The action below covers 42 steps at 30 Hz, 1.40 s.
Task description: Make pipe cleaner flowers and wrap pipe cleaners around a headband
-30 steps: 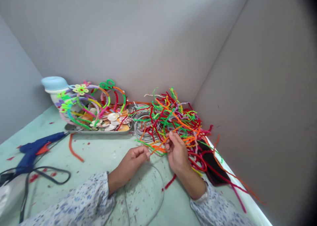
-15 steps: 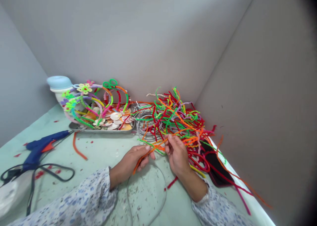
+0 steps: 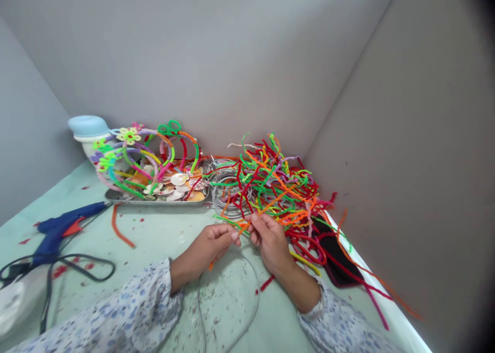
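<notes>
Between my hands runs an orange pipe cleaner [image 3: 270,204], with another orange strand crossing it near the fingertips. My left hand [image 3: 209,249] is closed on it, and a short orange end pokes out below the palm. Close beside it, my right hand [image 3: 269,241] pinches the orange strands between thumb and forefinger. Under the hands a grey wire loop [image 3: 256,290] lies on the table. Just behind, a tangled pile of coloured pipe cleaners [image 3: 266,180] spreads out, next to a coil of silver wire [image 3: 226,196].
A metal tray [image 3: 162,203] holds shells, with fuzzy decorated headbands [image 3: 154,160] on it. Beside it stands a white bottle with a blue cap [image 3: 88,126]. At left lies a blue glue gun [image 3: 64,229] with its black cord. A dark phone-like object [image 3: 342,260] is at right.
My right hand has slid left and slightly down the orange strands, closer to my left hand. My left hand's fingers have closed in more tightly.
</notes>
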### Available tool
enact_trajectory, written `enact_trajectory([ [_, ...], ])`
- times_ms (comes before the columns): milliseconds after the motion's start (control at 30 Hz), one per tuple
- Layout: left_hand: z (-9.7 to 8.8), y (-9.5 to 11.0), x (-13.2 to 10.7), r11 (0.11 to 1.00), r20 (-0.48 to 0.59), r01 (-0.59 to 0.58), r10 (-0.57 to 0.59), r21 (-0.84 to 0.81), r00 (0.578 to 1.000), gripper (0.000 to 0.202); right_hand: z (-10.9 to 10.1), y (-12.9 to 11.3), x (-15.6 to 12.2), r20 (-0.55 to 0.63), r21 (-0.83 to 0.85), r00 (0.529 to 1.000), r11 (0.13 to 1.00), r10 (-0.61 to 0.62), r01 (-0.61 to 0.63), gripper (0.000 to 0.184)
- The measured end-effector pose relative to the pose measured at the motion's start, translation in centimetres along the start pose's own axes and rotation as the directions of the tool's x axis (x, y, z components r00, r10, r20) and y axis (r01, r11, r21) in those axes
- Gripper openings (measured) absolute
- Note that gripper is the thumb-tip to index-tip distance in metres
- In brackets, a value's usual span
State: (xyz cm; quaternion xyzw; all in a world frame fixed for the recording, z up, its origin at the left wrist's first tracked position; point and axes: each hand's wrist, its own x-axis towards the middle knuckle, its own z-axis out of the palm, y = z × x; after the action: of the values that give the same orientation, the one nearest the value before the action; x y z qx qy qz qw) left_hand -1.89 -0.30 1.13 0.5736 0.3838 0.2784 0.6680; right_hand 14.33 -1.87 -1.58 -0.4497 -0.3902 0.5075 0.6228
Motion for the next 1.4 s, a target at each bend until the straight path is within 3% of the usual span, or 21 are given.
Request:
enact_trajectory([
  [300,0.3,0.1,-0.1,0.974,-0.003,-0.126,0.129,0.187,0.992,0.028,0.3,-0.7,-0.5,-0.075,-0.150,0.996,0.988,-0.053,0.041,0.032],
  [433,0.4,0.8,-0.6,0.897,-0.007,-0.242,0.263,0.371,0.965,0.026,0.4,-1.0,-0.6,-0.096,-0.226,0.992,0.972,-0.086,0.063,0.036],
  [567,0.7,1.2,-0.9,0.815,-0.061,-0.262,0.340,0.517,0.938,0.025,0.3,-0.9,-0.4,-0.101,-0.226,0.993,0.973,-0.065,0.041,0.037],
  [633,0.8,1.1,-0.8,0.871,-0.077,-0.226,0.286,0.437,0.955,0.024,0.2,-0.7,-0.1,-0.084,-0.212,0.996,0.977,-0.037,0.018,0.037],
  [733,0.5,0.7,-0.4,0.986,-0.054,-0.065,0.074,0.152,0.996,0.029,0.0,-0.5,0.1,-0.070,-0.184,0.997,0.983,-0.032,0.019,0.036],
  [900,-0.3,0.5,0.0,0.975,0.064,0.080,-0.068,-0.208,0.996,0.037,-0.2,-0.5,0.3,-0.134,-0.146,0.986,0.986,-0.097,0.077,0.033],
  [1100,-0.8,0.7,0.1,0.961,0.167,0.108,-0.066,-0.256,0.984,0.027,-0.3,-0.5,0.3,-0.177,-0.128,0.974,0.985,-0.139,0.117,0.032],
  [1300,-0.7,0.5,0.3,0.959,0.138,0.098,-0.063,-0.266,0.988,0.023,0.0,-0.6,-0.4,0.103,-0.028,0.993,0.998,-0.056,0.059,0.021],
  [1400,-0.6,0.5,0.3,0.963,0.144,0.089,-0.054,-0.254,0.988,0.020,0.0,-0.5,-0.5,0.163,-0.059,0.985,0.997,-0.048,0.058,0.019],
])
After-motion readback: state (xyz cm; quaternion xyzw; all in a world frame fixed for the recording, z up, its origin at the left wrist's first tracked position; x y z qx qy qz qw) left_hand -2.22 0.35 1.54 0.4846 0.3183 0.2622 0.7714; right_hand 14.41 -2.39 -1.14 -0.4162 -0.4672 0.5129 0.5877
